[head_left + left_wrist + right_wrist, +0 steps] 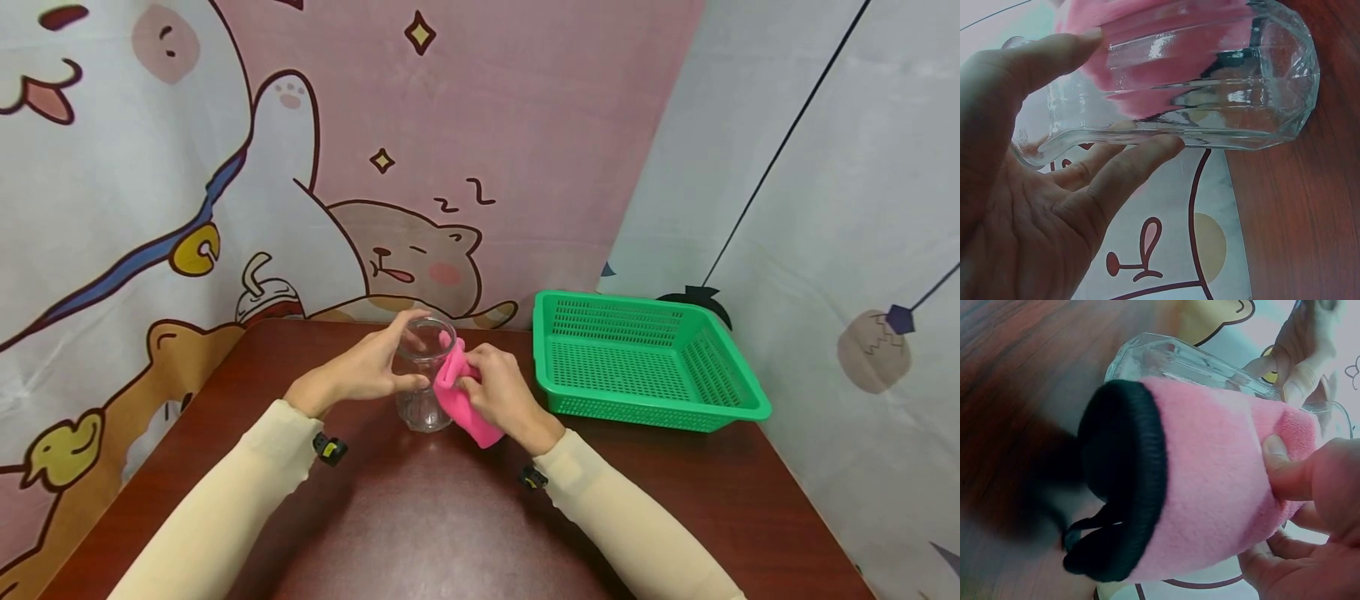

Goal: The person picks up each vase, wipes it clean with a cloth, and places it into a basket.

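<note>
A clear glass jar (424, 410) with faceted sides and a wide round mouth is at the middle of the table. My left hand (371, 367) holds it near the neck, with the thumb on one side and fingers on the other, as the left wrist view shows. My right hand (504, 387) pinches a soft pink cloth (468, 412) between thumb and fingers, close against the jar's right side. Dark trim (1141, 481) lines one end of the cloth in the right wrist view. Whether the jar's base touches the table I cannot tell.
To the right, near the back, a green plastic basket (637, 408) with slotted walls sits on the dark reddish-brown table (450, 533). A cartoon-printed curtain (525, 125) hangs behind the table and along its sides.
</note>
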A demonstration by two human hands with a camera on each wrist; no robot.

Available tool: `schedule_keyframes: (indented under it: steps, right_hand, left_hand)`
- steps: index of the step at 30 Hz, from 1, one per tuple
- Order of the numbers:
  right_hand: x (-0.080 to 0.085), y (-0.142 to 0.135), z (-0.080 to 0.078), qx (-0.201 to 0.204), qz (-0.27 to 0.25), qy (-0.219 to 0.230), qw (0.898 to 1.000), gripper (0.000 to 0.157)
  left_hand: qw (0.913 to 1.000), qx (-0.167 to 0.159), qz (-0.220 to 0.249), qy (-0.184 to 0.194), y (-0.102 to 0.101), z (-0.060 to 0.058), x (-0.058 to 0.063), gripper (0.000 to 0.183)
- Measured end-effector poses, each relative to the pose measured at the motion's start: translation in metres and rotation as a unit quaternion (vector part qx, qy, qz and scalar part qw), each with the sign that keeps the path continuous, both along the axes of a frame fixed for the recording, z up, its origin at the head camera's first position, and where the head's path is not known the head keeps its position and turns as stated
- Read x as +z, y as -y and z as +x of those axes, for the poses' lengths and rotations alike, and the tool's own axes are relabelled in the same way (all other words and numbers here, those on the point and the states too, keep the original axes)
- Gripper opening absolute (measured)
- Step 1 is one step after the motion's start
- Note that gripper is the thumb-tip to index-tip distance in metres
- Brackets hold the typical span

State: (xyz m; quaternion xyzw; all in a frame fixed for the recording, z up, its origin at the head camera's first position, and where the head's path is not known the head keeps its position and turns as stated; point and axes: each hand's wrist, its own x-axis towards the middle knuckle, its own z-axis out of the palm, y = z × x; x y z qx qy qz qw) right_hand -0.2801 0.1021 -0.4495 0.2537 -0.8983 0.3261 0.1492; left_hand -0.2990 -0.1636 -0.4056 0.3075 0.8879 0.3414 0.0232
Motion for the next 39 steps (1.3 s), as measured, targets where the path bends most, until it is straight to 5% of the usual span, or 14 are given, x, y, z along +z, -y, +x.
schedule_keyframes:
  steps: [8,18,26,39]
  right_hand:
    - [-0.004,-0.002,0.002,0.007,0.065,0.008,0.998,0.004]
    - [-0.016,-0.004,-0.002,0.021,0.138,0.028,0.990,0.034]
    - [-0.025,-0.004,-0.003,0.027,0.172,0.045,0.984,0.016]
    - [-0.030,-0.004,-0.005,0.023,0.144,0.057,0.988,0.031]
  left_hand:
    - [1.0000,-0.001,0.004,0.000,0.000,0.000,0.000,0.102]
    - [0.9999,-0.001,0.009,0.005,0.001,0.000,0.000,0.101]
    - [0.9999,-0.008,0.010,0.002,-0.001,0.000,-0.001,0.101]
    - [0.9999,0.002,0.003,0.015,-0.001,0.001,0.000,0.103]
